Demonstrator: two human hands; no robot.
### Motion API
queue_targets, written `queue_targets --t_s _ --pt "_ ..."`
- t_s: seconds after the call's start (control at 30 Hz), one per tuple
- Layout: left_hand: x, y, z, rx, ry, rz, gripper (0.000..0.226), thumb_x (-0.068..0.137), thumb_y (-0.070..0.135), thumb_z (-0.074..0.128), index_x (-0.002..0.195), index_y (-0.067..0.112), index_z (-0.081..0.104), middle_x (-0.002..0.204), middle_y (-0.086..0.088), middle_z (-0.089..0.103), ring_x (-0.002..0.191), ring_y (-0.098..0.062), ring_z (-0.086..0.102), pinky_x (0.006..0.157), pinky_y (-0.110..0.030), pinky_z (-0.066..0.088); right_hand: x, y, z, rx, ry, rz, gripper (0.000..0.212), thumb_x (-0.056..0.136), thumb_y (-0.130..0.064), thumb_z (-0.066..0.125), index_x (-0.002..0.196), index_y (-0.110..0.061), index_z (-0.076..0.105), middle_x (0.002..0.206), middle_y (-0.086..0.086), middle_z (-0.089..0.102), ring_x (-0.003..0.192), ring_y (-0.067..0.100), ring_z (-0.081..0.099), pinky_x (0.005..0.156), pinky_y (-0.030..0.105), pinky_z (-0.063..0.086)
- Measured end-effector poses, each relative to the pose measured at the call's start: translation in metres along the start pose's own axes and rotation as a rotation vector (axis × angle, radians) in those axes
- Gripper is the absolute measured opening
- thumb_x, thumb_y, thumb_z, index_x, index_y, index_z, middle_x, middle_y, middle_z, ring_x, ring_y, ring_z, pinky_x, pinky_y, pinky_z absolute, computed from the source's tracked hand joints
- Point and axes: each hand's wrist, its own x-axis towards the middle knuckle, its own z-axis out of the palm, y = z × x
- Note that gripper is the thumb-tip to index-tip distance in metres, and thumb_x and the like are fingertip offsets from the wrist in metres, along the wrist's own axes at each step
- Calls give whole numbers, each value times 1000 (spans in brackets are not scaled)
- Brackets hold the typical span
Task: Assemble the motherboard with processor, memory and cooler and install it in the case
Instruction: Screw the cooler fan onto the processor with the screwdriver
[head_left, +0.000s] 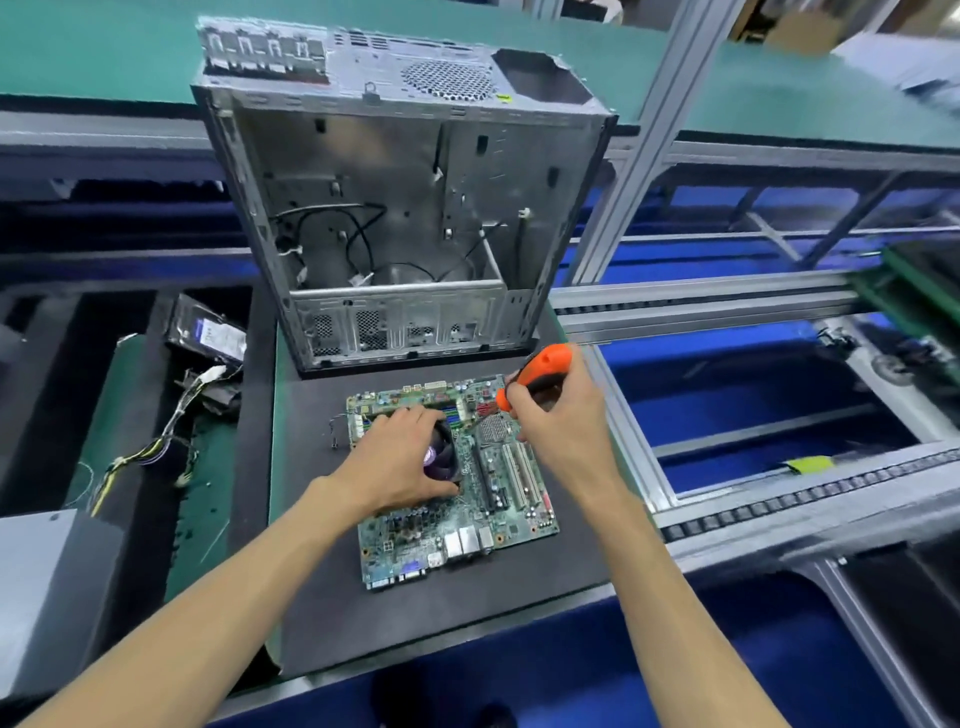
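Left hand clamps the cooler steady on the board while right hand, at two o'clock, grips the screwdriver.

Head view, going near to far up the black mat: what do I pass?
Motherboard → left hand on the cooler → right hand gripping the orange screwdriver → open case.

An electronics assembly line, probably in a factory: aluminium-profile framing and a roller conveyor rail run from one to four o'clock, a green-matted counter stretches across twelve, and loose wiring lies at nine.
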Motion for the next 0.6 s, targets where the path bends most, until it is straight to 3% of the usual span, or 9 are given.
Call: queue_targets --t_s 0.27,0.6 --pt "4 -9 2 -90 27 11 96 60 77 71 135 23 43 132 3 53 121 -17 48 104 -36 37 11 -1 16 -14 -63 -5 23 81 -28 69 86 -36 48 76 -1 67 70 23 69 58 51 58" --pt "1 -8 6 -153 41 -14 94 60 74 73 134 25 42 128 5 52 116 -16 46 102 -33 35 18 0 12 -40 -69 -4 19 79 -36 68 87 -36 50 78 -6 68 59 19 65 61 48 57"
